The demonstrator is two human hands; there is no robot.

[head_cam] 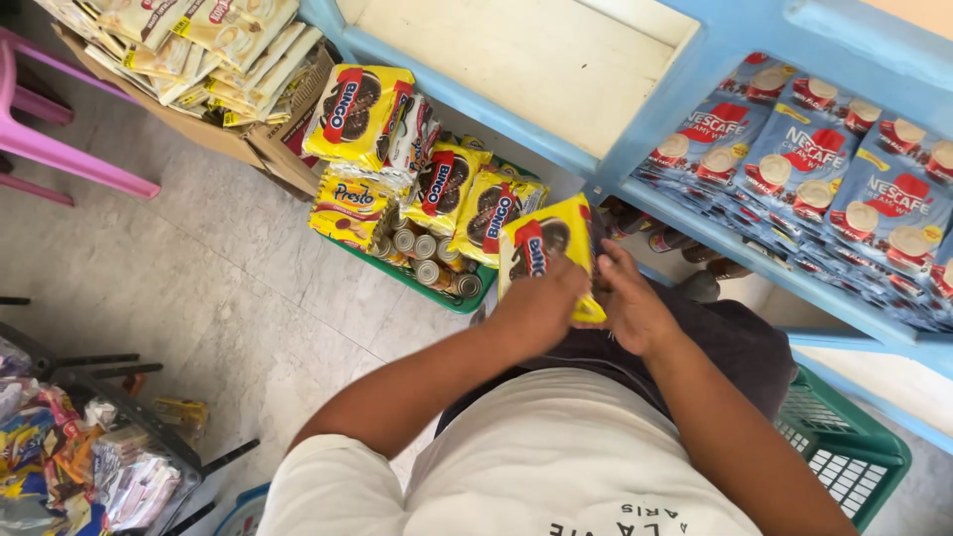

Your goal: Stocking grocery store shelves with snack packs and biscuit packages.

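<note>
A yellow packet of dark sandwich cookies is held upright in front of me, below a blue shelf. My left hand grips its lower left side. My right hand pinches the packet's lower right edge. Both forearms reach forward from my white shirt. More yellow cookie packets are piled just to the left, on a green basket.
Small tins lie in the green basket. A cardboard box of pale packets stands at the far left beside a pink chair. Blue sachets fill the blue shelf. Another green basket sits at my right; a dark snack rack at lower left.
</note>
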